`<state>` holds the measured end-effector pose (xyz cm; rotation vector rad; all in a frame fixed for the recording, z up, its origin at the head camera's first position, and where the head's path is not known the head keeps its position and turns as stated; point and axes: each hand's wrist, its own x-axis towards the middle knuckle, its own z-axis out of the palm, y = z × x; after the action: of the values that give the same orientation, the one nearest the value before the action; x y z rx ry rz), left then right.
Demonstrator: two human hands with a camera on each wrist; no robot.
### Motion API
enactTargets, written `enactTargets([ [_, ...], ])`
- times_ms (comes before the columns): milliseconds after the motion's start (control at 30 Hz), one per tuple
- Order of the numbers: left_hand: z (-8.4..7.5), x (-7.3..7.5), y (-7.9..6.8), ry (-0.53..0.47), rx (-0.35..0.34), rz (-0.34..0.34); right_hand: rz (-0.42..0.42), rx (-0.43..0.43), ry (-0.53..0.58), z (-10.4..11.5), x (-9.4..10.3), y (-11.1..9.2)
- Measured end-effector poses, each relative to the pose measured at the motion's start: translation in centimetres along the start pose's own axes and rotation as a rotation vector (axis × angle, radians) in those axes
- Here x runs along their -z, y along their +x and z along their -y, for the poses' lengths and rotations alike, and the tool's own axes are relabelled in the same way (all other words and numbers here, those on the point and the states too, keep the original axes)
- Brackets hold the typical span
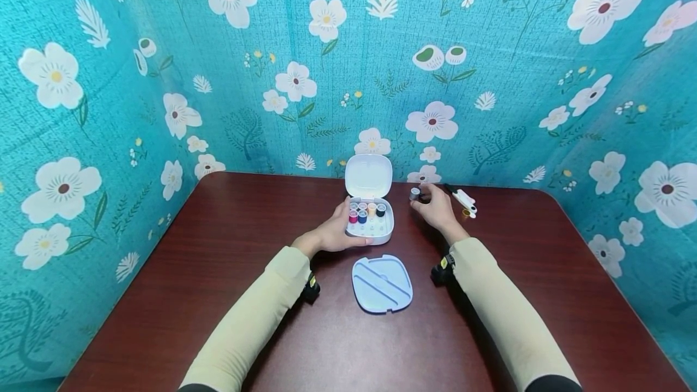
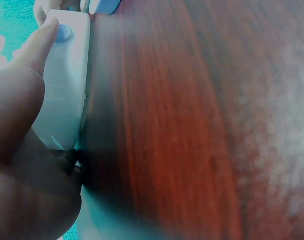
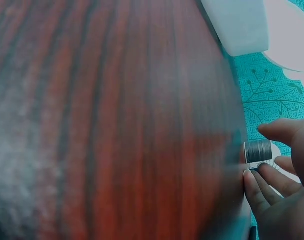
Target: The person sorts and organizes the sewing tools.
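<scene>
A small white sewing box (image 1: 383,238) stands with its lid (image 1: 368,175) raised. Inside it, several thread spools sit upright at the back and left, including a red spool (image 1: 353,217) and a black spool (image 1: 381,210). My left hand (image 1: 332,231) grips the box's left side, its thumb along the front wall by a round blue button (image 2: 64,33). To the right of the box, a grey thread spool (image 3: 257,151) stands on the table. My right hand (image 1: 437,205) is around this spool, with thumb and fingers spread on either side; a gap shows between thumb and spool.
A light blue tray (image 1: 381,286) with diagonal ridges lies in front of the box. Beyond my right hand are a white-and-black tool (image 1: 464,199) and a gold-coloured spool (image 1: 466,213). The dark red wooden table (image 1: 245,235) ends at a flowered turquoise cloth (image 1: 261,107) behind.
</scene>
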<state>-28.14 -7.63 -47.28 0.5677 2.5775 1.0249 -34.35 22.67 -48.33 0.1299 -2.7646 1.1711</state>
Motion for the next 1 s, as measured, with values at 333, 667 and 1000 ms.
enactTargets([
  [333,-0.2,0.1,-0.1,-0.018,0.007,0.006,0.016,-0.004,0.033,0.1,-0.3,0.1],
  [667,0.0,0.0,0.1,-0.007,0.001,0.002,0.027,-0.006,0.028,0.7,-0.9,0.3],
  [1000,-0.1,0.1,0.0,-0.020,0.000,0.003,0.035,0.013,0.013,1.1,-1.2,0.0],
])
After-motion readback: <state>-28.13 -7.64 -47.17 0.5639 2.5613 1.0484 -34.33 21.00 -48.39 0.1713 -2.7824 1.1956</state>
